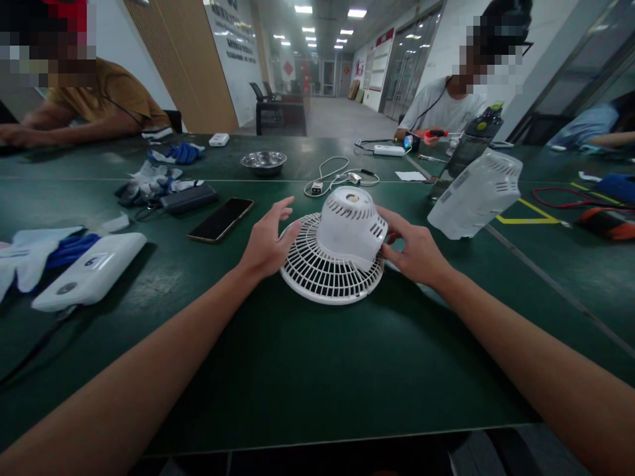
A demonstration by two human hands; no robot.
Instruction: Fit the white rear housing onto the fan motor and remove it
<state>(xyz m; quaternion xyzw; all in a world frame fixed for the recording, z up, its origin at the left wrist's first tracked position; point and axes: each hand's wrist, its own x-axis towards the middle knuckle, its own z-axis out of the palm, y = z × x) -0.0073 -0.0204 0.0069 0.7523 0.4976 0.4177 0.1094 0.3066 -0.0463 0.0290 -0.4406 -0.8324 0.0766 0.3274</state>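
A round white fan grille (327, 283) lies on the green table in front of me. Standing on it is a white plastic fan motor housing (342, 228), with slots around its top and a hole in the middle. My right hand (417, 250) pinches the housing's right edge between thumb and fingers, and some fingertips are hidden behind it. At the grille's left rim, my left hand (270, 241) is open, fingers apart and holding nothing. Whether its thumb touches the rim I cannot tell.
A phone (221, 219), a white power bank (92, 271) and gloves (30, 254) lie left. Behind the grille are a metal bowl (264, 162) and a coiled cable (322, 173). Right stand a white plastic cover (476, 195) and a bottle (464, 155). People sit across the table.
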